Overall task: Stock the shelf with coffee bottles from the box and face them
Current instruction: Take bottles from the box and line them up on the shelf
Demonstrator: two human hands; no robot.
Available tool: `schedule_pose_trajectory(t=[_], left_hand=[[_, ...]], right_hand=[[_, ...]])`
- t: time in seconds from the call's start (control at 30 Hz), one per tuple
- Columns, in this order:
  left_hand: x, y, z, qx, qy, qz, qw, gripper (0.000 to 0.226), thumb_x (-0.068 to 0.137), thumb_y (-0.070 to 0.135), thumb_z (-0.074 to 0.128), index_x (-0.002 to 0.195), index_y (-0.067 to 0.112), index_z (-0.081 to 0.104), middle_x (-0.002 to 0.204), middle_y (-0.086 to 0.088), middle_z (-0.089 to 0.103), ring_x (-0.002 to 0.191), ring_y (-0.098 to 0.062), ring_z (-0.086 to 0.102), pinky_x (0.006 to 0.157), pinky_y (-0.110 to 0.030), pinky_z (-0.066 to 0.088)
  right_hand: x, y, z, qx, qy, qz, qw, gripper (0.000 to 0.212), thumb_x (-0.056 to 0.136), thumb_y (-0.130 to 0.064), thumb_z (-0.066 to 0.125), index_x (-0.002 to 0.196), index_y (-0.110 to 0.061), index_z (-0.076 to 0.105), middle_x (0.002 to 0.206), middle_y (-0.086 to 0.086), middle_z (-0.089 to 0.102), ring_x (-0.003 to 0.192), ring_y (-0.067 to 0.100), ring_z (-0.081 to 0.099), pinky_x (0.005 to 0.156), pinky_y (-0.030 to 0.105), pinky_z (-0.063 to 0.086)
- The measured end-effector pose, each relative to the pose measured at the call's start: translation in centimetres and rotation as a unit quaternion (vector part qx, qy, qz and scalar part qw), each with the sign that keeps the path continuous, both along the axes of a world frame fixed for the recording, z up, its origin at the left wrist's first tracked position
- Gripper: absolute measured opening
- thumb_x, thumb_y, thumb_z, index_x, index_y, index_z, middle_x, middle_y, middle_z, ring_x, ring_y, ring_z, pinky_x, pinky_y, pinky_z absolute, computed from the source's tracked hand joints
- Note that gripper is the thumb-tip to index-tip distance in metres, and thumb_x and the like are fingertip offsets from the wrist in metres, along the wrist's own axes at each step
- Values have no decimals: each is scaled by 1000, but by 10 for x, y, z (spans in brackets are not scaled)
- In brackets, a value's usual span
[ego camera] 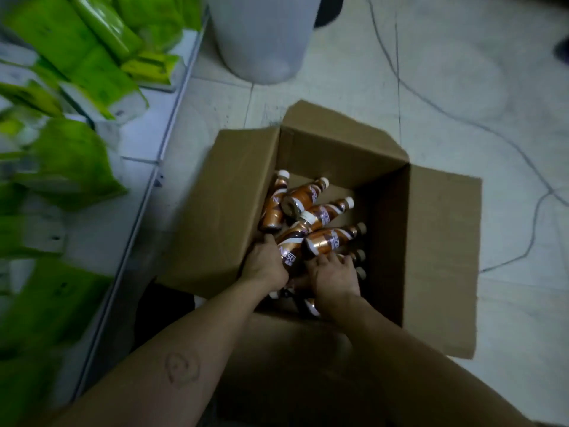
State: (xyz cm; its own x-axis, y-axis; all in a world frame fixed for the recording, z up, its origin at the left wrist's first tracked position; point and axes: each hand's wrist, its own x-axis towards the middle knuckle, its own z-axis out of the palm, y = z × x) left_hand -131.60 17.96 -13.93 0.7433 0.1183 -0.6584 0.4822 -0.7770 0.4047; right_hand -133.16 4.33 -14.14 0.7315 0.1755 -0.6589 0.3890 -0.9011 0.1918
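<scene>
An open cardboard box (431, 248) stands on the floor with its flaps spread. Inside lie several brown and orange coffee bottles (326, 211) with white caps, piled on their sides. Both my hands are down in the box at its near left corner. My left hand (264, 266) curls round a dark-labelled coffee bottle (291, 241). My right hand (334, 274) grips another bottle beneath it; that bottle is mostly hidden by the hand. The shelf (135, 143) runs along the left, white, with a metal front edge.
Green and white tissue packs (70, 167) fill the shelf on the left. A white bin (261, 38) stands on the tiled floor beyond the box. A thin cable (462, 118) trails over the floor on the right.
</scene>
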Motion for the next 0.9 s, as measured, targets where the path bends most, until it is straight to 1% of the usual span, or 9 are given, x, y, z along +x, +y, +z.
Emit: schedule_pose_trajectory(t=[0.07, 0.17, 0.3, 0.4, 0.5, 0.63, 0.77, 0.83, 0.9], left_hand=[[-9, 3, 38, -31, -40, 29, 998, 76, 72, 19, 76, 135, 12, 34, 129, -16, 52, 118, -33, 52, 95, -36, 42], [-29, 11, 94, -75, -91, 77, 990, 74, 66, 24, 82, 128, 16, 43, 125, -11, 57, 116, -30, 54, 96, -37, 45], [-54, 28, 165, -92, -172, 114, 974, 68, 58, 28, 86, 116, 24, 49, 116, -1, 61, 106, -23, 59, 88, -41, 51], [-74, 42, 214, -97, -247, 143, 953, 70, 54, 30, 87, 113, 24, 50, 111, 0, 63, 101, -22, 61, 79, -31, 47], [-92, 58, 268, -88, -325, 165, 927, 58, 52, 32, 83, 99, 27, 48, 101, 0, 66, 87, -19, 62, 68, -24, 42], [-118, 83, 336, -82, -414, 180, 888, 57, 51, 33, 84, 96, 29, 49, 87, 9, 62, 79, -14, 61, 61, -25, 42], [-144, 112, 396, -69, -486, 188, 851, 59, 46, 41, 84, 93, 34, 48, 81, 15, 61, 69, -5, 58, 50, -19, 39], [-159, 127, 422, -60, -508, 189, 838, 62, 44, 46, 81, 96, 33, 50, 86, 13, 66, 74, -8, 63, 56, -25, 48], [-174, 142, 446, -54, -529, 191, 825, 65, 44, 43, 82, 100, 31, 51, 91, 9, 68, 81, -12, 65, 68, -35, 54]], right_hand=[[-2, -6, 31, 5, -32, -32, 999, 68, 82, -36, 67, 142, -20, 38, 145, 8, 44, 136, 29, 36, 111, 51, 26], [-9, -12, 86, 48, -69, -99, 992, 69, 82, -40, 67, 142, -23, 38, 147, 7, 43, 137, 27, 37, 113, 52, 25], [-20, -15, 159, 152, -148, -151, 965, 55, 78, -45, 68, 127, -29, 49, 126, 4, 57, 119, 26, 52, 106, 49, 34], [-35, -10, 209, 252, -185, -214, 926, 42, 76, -51, 69, 107, -31, 51, 101, -4, 59, 97, 18, 57, 98, 44, 43], [-48, 6, 260, 366, -221, -255, 867, 45, 69, -58, 72, 98, -33, 49, 91, -10, 62, 84, 13, 60, 85, 42, 52], [-65, 37, 325, 495, -240, -241, 800, 49, 66, -47, 79, 104, -31, 51, 95, -5, 67, 83, 17, 66, 73, 44, 58], [-82, 71, 384, 587, -253, -193, 744, 49, 64, -51, 79, 101, -34, 51, 91, -9, 65, 80, 15, 65, 69, 44, 60], [-90, 87, 413, 615, -251, -157, 731, 48, 64, -50, 80, 98, -35, 49, 86, -12, 63, 81, 14, 65, 71, 46, 60], [-98, 105, 439, 639, -252, -128, 715, 50, 64, -48, 82, 100, -32, 52, 85, -13, 62, 81, 14, 65, 73, 46, 59]])
